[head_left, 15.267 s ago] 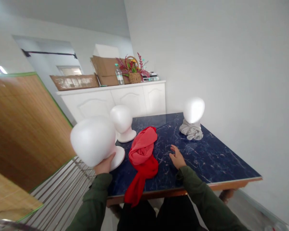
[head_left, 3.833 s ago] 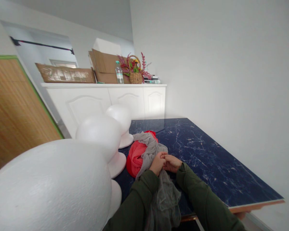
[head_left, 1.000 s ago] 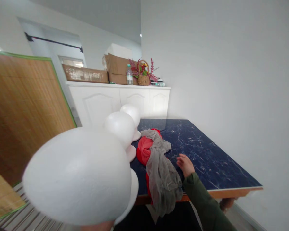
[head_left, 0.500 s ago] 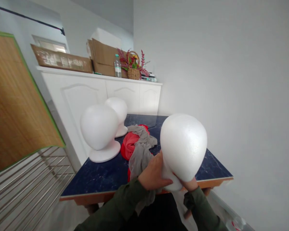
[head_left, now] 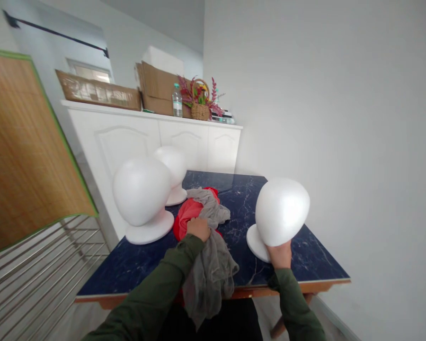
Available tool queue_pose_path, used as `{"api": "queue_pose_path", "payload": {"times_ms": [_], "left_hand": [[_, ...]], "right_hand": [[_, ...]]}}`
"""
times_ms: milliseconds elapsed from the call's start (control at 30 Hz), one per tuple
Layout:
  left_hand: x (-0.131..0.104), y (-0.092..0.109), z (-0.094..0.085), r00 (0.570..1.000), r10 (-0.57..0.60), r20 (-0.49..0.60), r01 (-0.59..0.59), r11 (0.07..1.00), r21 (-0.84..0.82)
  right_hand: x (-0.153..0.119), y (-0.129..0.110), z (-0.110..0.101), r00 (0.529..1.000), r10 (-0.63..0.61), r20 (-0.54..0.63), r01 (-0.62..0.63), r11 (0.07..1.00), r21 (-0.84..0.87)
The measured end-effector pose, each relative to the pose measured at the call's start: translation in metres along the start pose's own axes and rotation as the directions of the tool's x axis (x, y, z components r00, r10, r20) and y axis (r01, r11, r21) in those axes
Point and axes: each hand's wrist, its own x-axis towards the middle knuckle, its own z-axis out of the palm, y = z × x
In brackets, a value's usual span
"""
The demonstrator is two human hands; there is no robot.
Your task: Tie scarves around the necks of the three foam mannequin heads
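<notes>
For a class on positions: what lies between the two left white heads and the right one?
The head view shows red cloth, grey cloth, the left hand on them, then bare tabletop.

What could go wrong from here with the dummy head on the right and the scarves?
The dummy head might tip if the right hand lets go while its base is tilted. The gray scarf hangs over the table edge and could slide off. It also overlaps the red scarf, so the left hand may drag both.
</notes>
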Motion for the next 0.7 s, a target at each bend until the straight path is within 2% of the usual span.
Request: {"api": "queue_pose_path", "payload": {"times_ms": [133, 233, 333, 433, 467, 500, 533, 567, 600, 633, 667, 700], "left_hand": [[0.0, -0.013, -0.001, 1.0, -0.018, -0.019, 0.017, 1.0, -0.024], [-0.002, -0.02, -0.012, 0.993, -0.047, -0.108, 0.02, 0.971, -0.237], [-0.007, -0.023, -0.033, 0.952, -0.129, -0.278, -0.048, 0.833, -0.551], [-0.023, -0.02, -0.057, 0.886, -0.265, -0.381, -0.129, 0.649, -0.75], [-0.031, -0.018, -0.064, 0.87, -0.294, -0.396, -0.152, 0.604, -0.782], [-0.041, -0.015, -0.069, 0.858, -0.305, -0.413, -0.177, 0.58, -0.795], [-0.053, -0.01, -0.072, 0.851, -0.292, -0.437, -0.207, 0.578, -0.789], [-0.066, -0.005, -0.073, 0.846, -0.253, -0.469, -0.246, 0.596, -0.765], [-0.08, 0.001, -0.072, 0.839, -0.184, -0.513, -0.302, 0.626, -0.718], [-0.095, 0.007, -0.071, 0.832, -0.074, -0.549, -0.374, 0.657, -0.655], [-0.109, 0.015, -0.069, 0.823, 0.078, -0.562, -0.461, 0.669, -0.582], [-0.122, 0.022, -0.068, 0.803, 0.254, -0.54, -0.553, 0.655, -0.515]], "right_hand": [[-0.005, 0.004, -0.001, 0.997, -0.071, -0.007, 0.07, 0.996, -0.051], [-0.008, 0.004, -0.004, 0.993, -0.115, -0.017, 0.114, 0.992, -0.061], [-0.018, 0.003, -0.01, 0.987, -0.141, -0.076, 0.135, 0.987, -0.088], [-0.043, -0.001, -0.016, 0.983, -0.051, -0.178, 0.03, 0.993, -0.117], [-0.052, -0.005, -0.016, 0.986, 0.006, -0.168, -0.021, 0.996, -0.089], [-0.061, -0.011, -0.016, 0.993, 0.064, -0.101, -0.068, 0.997, -0.037], [-0.069, -0.018, -0.014, 0.993, 0.111, 0.026, -0.112, 0.993, 0.04], [-0.076, -0.029, -0.011, 0.969, 0.142, 0.203, -0.172, 0.976, 0.137], [-0.08, -0.041, -0.008, 0.901, 0.151, 0.407, -0.263, 0.936, 0.236], [-0.082, -0.054, -0.005, 0.792, 0.133, 0.596, -0.382, 0.869, 0.315], [-0.083, -0.068, -0.001, 0.662, 0.099, 0.743, -0.514, 0.782, 0.353], [-0.082, -0.082, 0.001, 0.538, 0.064, 0.841, -0.63, 0.693, 0.35]]}}
